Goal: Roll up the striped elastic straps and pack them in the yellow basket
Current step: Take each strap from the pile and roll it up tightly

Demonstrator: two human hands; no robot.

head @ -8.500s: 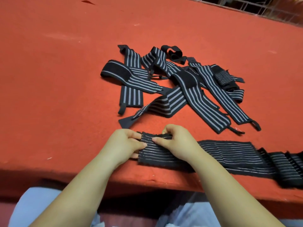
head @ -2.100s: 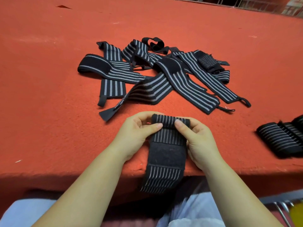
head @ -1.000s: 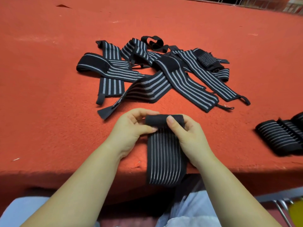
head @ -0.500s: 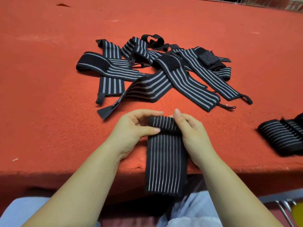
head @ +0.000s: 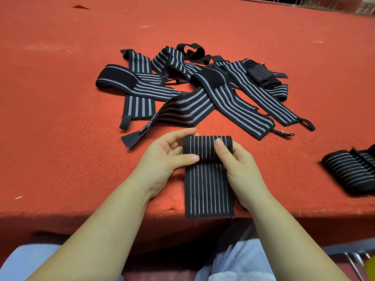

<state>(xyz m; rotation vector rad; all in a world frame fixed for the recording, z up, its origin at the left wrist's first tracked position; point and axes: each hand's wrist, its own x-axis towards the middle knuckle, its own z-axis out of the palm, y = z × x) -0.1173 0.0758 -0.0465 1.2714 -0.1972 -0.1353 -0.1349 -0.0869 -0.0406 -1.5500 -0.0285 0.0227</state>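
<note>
Head view: my two hands work one strap at the near edge of the red table (head: 60, 98).
Strap in hand: black elastic strap (head: 208, 185) with thin pale lengthwise stripes; its far end is wound into a roll (head: 207, 148), and its flat tail runs toward me and just over the table edge.
Left hand (head: 166, 157): curled round the roll's left end, thumb on top and fingers behind, so the coil cannot spring loose.
Right hand (head: 235, 161): curled round the right end, thumb pressed on top of the roll; both ends held, I judge, to keep the edges square while winding.
Tail placement: laid straight along my line of pull, which should feed the roll evenly.
Loose straps (head: 203, 92): a tangled heap further back on the table, flat woven bands with broader grey stripes, plain black fastening patches and thin end loops.
Finished rolls (head: 349, 171): stubby ribbed cylinders lying side by side at the right edge, well apart from the heap, not yet packed.
Table surface: felt-like red cloth, napped, likely grippy enough to hold the tail.
Yellow basket: only a yellow sliver (head: 370, 269) shows at the lower right; I cannot tell whether that is it.
Progress: I judge the task early, with most straps unrolled.
</note>
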